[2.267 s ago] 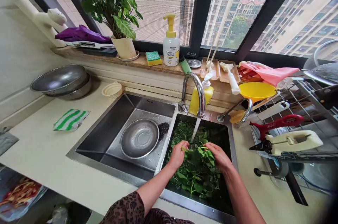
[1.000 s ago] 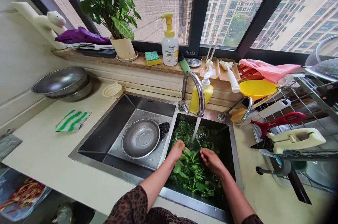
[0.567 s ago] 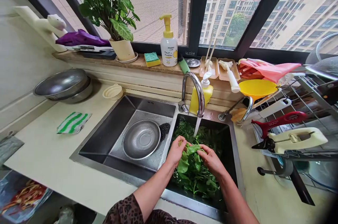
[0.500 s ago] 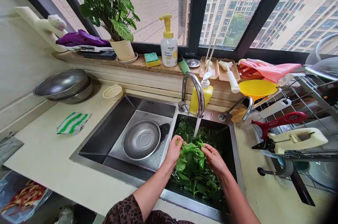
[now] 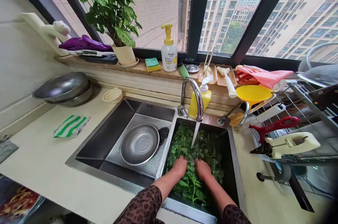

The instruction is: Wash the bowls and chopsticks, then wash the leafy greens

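Note:
Leafy green vegetables (image 5: 194,185) float in the water-filled right basin (image 5: 235,160) of a double sink. My left hand (image 5: 180,166) is dipped among the leaves, just left of the middle. Close beside it, my right hand (image 5: 202,169) reaches into the same water. Water and leaves hide the fingers of both hands, so their grip does not show. From the curved faucet (image 5: 194,87), a stream of water runs down just beyond my hands.
In the left basin sit a perforated metal strainer (image 5: 139,144) and a dark scrubber (image 5: 163,134). A yellow soap bottle (image 5: 194,106) stands behind the faucet. At right is a wire rack (image 5: 287,101) with a red peeler (image 5: 274,127) and cream-handled scissors (image 5: 293,145).
Both hands have moved down and toward me, from holding the greens up near the stream to being partly under water. The bunch of greens is now down in the water.

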Demonstrator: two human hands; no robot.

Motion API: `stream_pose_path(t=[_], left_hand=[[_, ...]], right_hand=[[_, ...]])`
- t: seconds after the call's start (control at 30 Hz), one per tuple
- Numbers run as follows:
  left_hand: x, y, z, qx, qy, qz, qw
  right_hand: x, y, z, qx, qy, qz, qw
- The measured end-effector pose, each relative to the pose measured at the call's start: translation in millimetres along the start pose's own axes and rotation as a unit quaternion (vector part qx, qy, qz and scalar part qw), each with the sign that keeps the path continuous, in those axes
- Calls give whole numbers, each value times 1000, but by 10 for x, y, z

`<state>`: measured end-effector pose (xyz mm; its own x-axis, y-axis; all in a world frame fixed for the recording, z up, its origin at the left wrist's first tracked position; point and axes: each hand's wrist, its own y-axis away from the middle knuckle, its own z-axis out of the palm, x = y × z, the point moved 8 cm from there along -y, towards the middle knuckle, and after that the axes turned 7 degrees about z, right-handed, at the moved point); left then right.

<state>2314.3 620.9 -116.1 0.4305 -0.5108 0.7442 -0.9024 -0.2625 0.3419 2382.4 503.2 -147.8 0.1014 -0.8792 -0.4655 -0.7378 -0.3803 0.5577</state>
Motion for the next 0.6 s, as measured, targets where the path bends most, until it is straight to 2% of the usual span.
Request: stream_pose_path(t=[0.07, 0.13, 0.2, 0.27, 0.3, 0.37, 0.4, 0.43, 0.47, 0.5, 0.57, 0.6], left_hand=[[-47, -13, 31, -13, -10, -12, 1000], [10, -54, -3, -7, -8, -3, 1000], [153, -95, -81, 21, 3, 19, 1000], [356, -102, -155, 39, 21, 52, 998], [494, -89, -163, 20, 25, 85, 996], [798, -25, -176, -52, 5, 165, 985], [943, 12, -229, -78, -17, 203, 976], [1065, 26, -347, -76, -44, 228, 970], [1165, 6, -561, -26, -65, 239, 969], [1256, -25, -832, 54, -77, 247, 964], [1391, -72, -1386, 230, -94, 264, 932], [1440, -105, -1575, 284, -113, 279, 910]], right_hand=[[38, 0, 43, -19, -12, 5, 1000], [46, 16, -18, -23, -40, 1, 999], [27, 55, -108, -22, -76, -1, 997], [-6, 119, -128, -58, -195, 13, 979], [-32, 158, -108, -89, -284, 23, 954], [-82, 228, -68, -140, -458, 42, 877], [-88, 251, -65, -151, -516, 51, 841], [-72, 263, -77, -150, -546, 59, 822], [-36, 267, -99, -141, -562, 67, 813], [11, 267, -127, -131, -570, 75, 808], [95, 267, -188, -120, -569, 79, 810], [122, 271, -224, -117, -564, 73, 814]])
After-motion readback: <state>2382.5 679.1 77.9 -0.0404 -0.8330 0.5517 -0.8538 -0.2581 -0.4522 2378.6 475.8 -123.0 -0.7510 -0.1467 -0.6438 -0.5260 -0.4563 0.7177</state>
